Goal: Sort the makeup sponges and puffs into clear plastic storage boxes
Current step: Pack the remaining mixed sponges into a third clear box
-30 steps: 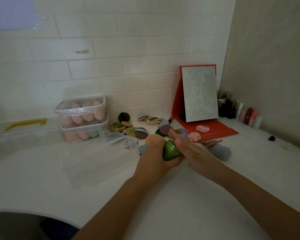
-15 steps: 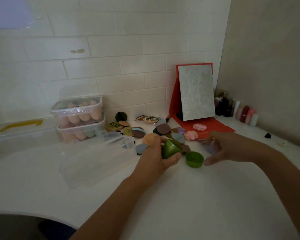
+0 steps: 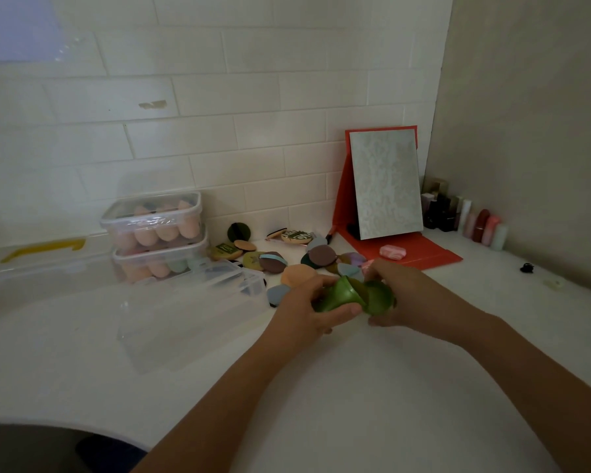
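Gripping a green case [image 3: 341, 296], the left grip [image 3: 306, 307] steadies it above the tabletop [image 3: 355, 390] while the right grip [image 3: 415, 297] clasps its green cap [image 3: 380, 298], likely to close it for boxing.

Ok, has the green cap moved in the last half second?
Yes. The green cap is up off the white counter now, lifted by the right hand and held against the green case in the left hand.

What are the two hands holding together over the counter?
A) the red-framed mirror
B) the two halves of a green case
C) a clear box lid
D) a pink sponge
B: the left hand grips the larger green half, and the right hand holds the green cap at its open end.
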`<state>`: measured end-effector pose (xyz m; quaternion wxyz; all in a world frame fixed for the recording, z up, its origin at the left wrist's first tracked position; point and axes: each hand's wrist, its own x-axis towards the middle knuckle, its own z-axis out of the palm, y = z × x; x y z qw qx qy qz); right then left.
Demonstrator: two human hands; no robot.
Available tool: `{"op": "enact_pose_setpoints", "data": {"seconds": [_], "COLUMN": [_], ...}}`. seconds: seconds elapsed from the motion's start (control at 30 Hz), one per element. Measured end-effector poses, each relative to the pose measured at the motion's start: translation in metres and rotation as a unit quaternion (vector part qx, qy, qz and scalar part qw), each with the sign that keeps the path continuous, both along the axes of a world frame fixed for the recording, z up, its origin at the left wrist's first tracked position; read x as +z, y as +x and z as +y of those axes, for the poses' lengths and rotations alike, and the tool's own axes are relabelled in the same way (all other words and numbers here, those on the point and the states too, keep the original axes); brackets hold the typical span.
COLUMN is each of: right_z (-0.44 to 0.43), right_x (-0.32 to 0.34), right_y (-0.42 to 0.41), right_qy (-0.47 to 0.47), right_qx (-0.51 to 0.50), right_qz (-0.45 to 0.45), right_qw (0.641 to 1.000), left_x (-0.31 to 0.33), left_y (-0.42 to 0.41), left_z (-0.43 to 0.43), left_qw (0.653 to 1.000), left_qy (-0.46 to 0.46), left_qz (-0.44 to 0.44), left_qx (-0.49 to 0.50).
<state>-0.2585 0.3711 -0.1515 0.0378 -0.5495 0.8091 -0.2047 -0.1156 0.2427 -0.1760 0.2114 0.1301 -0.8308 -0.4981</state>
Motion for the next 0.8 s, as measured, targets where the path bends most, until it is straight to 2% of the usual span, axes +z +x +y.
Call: {"op": "enact_pose_setpoints", "data": {"seconds": [0.07,0.17,0.33,0.47,0.6,0.8], "right_z": [0.001,0.005,0.011,0.011,0.009,0.006], "right_x": [0.006,0.017,0.026,0.026,0.026,0.024], "right_y": [0.003,0.009,0.006,0.004,0.009,0.019], "right_qy": [-0.047,-0.064,-0.075,-0.098,-0.112,-0.163], "right_qx": [0.029,0.063,0.092,0.117,0.136,0.142], "right_qz": [0.004,-0.015,-0.177,-0.253,-0.237,-0.236], "right_qw": [0.998,0.996,0.977,0.955,0.955,0.947], "left_x": [0.000,-0.001,0.006,0.010,0.016,0.015], "left_y": [0.000,0.000,0.002,0.007,0.012,0.014], "left_z": [0.000,0.000,-0.003,-0.007,-0.001,-0.004], "left_qw": [1.000,1.000,0.998,0.991,0.976,0.971], "left_qy": [-0.009,0.021,0.051,0.122,0.197,0.218], "left_qz": [-0.007,-0.006,0.009,0.002,0.005,0.016], "left_qx": [-0.004,0.000,-0.025,-0.054,-0.089,-0.095]}}
